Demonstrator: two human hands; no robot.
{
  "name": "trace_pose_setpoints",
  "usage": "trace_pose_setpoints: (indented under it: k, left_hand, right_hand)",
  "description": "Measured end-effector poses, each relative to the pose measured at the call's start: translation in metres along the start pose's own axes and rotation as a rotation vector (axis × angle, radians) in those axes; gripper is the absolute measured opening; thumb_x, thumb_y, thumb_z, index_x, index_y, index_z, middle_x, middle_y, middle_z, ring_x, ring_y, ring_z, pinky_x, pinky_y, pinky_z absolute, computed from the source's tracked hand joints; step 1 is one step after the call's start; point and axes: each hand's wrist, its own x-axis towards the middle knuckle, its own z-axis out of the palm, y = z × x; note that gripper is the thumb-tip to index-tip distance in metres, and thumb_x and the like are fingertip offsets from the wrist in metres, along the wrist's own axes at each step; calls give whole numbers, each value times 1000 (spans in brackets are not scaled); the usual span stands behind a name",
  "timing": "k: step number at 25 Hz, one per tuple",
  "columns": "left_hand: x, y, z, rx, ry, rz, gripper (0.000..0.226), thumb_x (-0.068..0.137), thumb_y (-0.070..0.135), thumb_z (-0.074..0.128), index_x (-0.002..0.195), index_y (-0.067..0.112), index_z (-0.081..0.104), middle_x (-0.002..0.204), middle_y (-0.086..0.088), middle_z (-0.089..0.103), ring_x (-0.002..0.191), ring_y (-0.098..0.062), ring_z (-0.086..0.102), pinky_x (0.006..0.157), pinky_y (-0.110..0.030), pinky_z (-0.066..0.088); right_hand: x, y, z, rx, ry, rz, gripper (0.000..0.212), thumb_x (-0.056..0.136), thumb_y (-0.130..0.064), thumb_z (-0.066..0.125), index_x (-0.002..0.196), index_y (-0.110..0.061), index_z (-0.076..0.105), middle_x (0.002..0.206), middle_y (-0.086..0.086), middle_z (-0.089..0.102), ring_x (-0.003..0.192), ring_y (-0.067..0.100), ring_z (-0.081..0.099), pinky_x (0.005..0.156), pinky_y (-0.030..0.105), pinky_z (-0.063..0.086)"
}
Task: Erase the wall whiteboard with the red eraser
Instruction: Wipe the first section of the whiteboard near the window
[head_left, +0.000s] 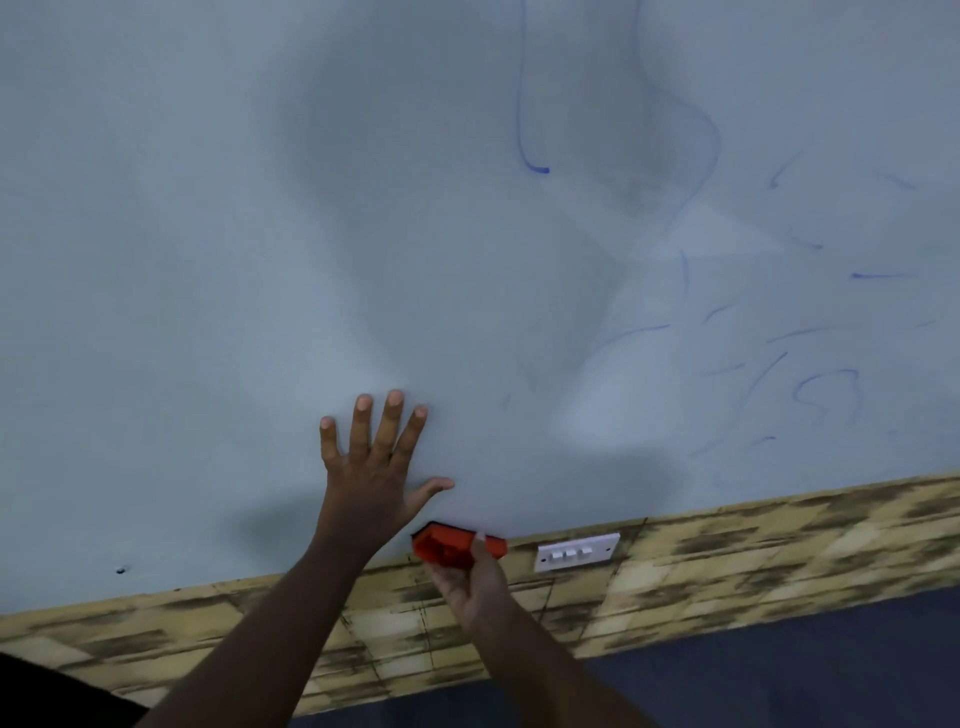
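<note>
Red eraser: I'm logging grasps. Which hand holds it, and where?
The right hand grips the red eraser from below, around its body; the left hand holds nothing.

Eraser (457, 548) at whiteboard's (208, 260) bottom edge, between left hand (371, 467) and switch plate (576, 552)

- There is 1 view only, from a camera worn on the person's head.
- It faces the whiteboard (260, 234) head-on and stands close: the board fills most of the frame.
- It tilts downward, so the patterned wall strip (779, 551) under the board and a dark floor (779, 670) show at the bottom.
- Both forearms enter from the lower edge, reaching forward.
- The wide lens bows the board's lower edge.
</note>
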Motion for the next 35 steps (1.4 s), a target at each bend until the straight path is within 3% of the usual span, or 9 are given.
trace_pose_setpoints:
  k: [4,7,10,13,17,21,30,32,35]
  left_hand:
    - [0,-1,-4,-15,0,2,105,95,79,45,171,17,7,178,-10,-4,164,-37,-4,128,-64,-6]
    - [0,2,-4,-69,8,-10,99,98,73,47,171,18,9,179,-9,-3,164,-36,-3,128,-63,-4]
    - [0,0,-9,-98,-19,-1,98,97,73,46,171,18,11,178,-10,0,164,-37,-1,128,-64,-3]
    - [1,-2,-25,-141,-9,-11,85,101,64,51,168,17,27,177,-11,15,162,-37,14,128,-63,12]
    - [37,-9,-53,-187,147,-137,54,105,34,60,154,13,54,163,-8,39,149,-28,36,113,-55,30]
    - [99,-20,-77,-224,260,-210,49,106,31,60,151,15,57,161,-10,40,152,-30,33,114,-55,25]
    - [178,-49,-89,-104,333,-255,70,110,45,49,166,11,26,171,-24,24,164,-34,7,125,-64,10]
    - [176,-48,-84,-85,339,-244,71,110,45,48,167,10,23,171,-25,23,164,-29,2,127,-63,6]
    - [176,-47,-82,-80,352,-239,71,110,44,47,167,10,22,171,-24,22,164,-27,-1,128,-62,5]
  right_hand:
    - [-15,-54,9,-29,213,-243,60,99,-39,65,141,0,48,126,28,65,91,39,67,51,46,63]
    - [-41,-119,19,-171,406,-771,59,94,-48,70,137,-9,61,126,19,68,99,33,69,70,41,62]
    - [-86,-155,55,-393,328,-1283,66,90,-47,76,147,-20,58,117,11,67,105,23,69,90,41,61]
    - [-106,-130,81,-772,188,-1650,67,86,-36,83,147,-18,58,100,1,52,87,15,60,77,33,56]
    - [-79,-75,64,-1549,138,-2006,72,84,-52,77,148,-31,51,101,6,56,87,25,53,71,39,47]
    - [-84,-80,63,-1677,68,-2104,73,82,-58,77,147,-39,50,101,4,56,86,24,54,68,41,49]
    - [-161,-225,114,-517,161,-1678,67,89,-47,78,148,-25,56,105,-1,55,87,-5,61,75,17,55]
    - [-163,-230,115,-495,160,-1673,66,91,-48,75,150,-28,53,106,-2,53,87,-11,60,74,11,51]
    - [-161,-203,131,-612,153,-1776,69,89,-54,72,150,-28,52,99,0,45,82,-3,56,75,21,52]
